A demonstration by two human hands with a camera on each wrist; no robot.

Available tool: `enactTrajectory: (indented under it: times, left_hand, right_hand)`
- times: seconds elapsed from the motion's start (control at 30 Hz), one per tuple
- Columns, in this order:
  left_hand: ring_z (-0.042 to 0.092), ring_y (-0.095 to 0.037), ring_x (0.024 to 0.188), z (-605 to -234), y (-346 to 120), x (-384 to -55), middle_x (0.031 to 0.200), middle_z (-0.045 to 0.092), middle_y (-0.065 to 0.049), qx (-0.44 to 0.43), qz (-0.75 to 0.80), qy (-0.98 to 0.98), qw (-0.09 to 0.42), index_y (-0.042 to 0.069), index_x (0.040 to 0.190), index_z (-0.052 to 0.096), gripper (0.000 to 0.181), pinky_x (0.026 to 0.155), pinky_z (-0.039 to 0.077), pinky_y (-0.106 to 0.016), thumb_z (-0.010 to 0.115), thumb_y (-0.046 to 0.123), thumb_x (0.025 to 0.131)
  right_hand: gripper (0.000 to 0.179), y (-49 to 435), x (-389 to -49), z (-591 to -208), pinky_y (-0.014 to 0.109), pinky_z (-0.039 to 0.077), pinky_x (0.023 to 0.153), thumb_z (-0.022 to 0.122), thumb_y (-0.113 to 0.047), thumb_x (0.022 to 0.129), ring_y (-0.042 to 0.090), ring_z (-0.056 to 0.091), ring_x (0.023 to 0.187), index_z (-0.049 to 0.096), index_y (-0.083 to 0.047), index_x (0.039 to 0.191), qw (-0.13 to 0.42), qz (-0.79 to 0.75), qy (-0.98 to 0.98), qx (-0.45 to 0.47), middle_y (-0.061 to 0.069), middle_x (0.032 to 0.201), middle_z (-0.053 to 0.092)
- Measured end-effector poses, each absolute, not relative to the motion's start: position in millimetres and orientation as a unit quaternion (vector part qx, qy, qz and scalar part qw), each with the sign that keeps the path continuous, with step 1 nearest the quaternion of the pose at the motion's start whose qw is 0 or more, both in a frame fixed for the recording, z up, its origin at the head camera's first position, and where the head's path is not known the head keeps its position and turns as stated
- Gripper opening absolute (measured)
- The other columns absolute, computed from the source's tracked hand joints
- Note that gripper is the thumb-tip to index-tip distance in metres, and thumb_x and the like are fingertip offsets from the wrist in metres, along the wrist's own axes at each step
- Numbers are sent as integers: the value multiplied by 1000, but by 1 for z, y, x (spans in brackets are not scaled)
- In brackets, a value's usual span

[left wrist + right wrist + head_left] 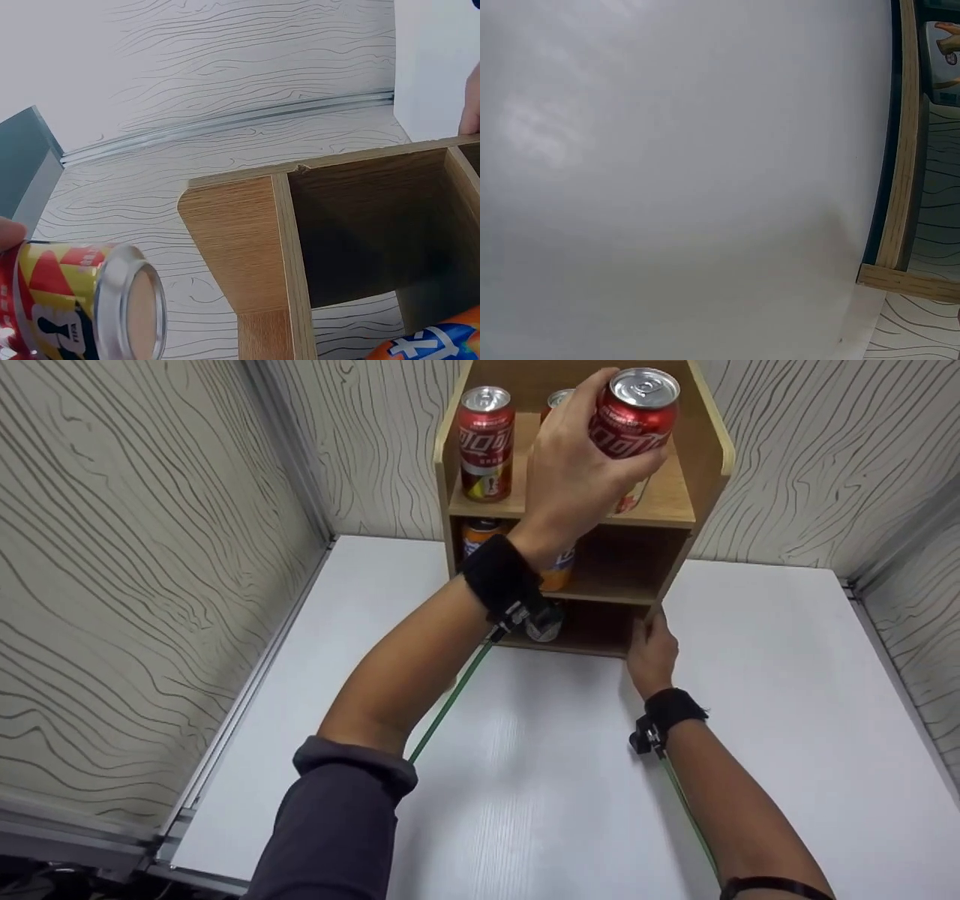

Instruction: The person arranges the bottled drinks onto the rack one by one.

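My left hand [574,472] grips a red cola can [636,424], thumb and fingers around its side. In the left wrist view this can [64,300] shows its silver base and a yellow-and-red print, apart from the shelf's side. A small wooden shelf unit [709,427] stands on the table. At its lower right side panel, my right hand [652,652] holds the edge; its fingers are partly hidden. Another red can [486,446] stands upright at the left of the top level, and a further red can [559,397] is mostly hidden behind my left hand.
Orange soda cans [556,574] stand on the middle level, partly covered by my left wrist. On the bottom level a pale can [544,630] shows beside the wrist camera. The white table [510,780] is bordered by wood-grain patterned walls [150,547].
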State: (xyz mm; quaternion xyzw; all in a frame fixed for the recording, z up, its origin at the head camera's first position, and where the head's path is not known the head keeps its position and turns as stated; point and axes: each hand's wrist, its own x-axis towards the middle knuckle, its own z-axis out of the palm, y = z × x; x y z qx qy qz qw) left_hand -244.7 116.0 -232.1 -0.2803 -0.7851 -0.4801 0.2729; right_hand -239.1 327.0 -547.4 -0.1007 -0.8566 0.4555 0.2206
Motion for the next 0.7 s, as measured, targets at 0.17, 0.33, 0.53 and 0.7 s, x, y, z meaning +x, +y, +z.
enactTrajectory:
  times: [0.17,0.33,0.53,0.7]
  left_hand:
    - [61,-22,132,-226,128,-252,140,64,-13,-282,-482,-780,284,1,150,51,80,107,43,-14,87,32,86]
    - [60,-22,131,-222,140,-258,139,63,-14,-281,-482,-778,289,0,150,49,79,108,41,-13,86,33,88]
    - [58,-15,132,-222,154,-269,141,61,-8,-253,-476,-805,250,7,155,45,83,106,40,-10,85,40,89]
    - [59,-12,130,-229,163,-277,141,61,-5,-234,-478,-815,228,11,153,47,83,105,41,-11,87,41,87]
  right_hand:
    - [43,326,-240,-546,53,47,114,46,-16,112,40,58,139,48,-6,154,212,462,-855,-107,26,144,63]
    - [41,327,-239,-548,53,48,114,45,-16,112,40,58,140,49,-6,152,207,461,-856,-109,24,147,62]
    - [42,327,-240,-548,53,49,112,46,-15,112,40,60,138,49,-7,152,216,458,-855,-113,25,145,63]
    - [39,326,-240,-548,53,52,105,46,-17,112,40,64,131,52,-4,148,214,451,-858,-118,25,142,65]
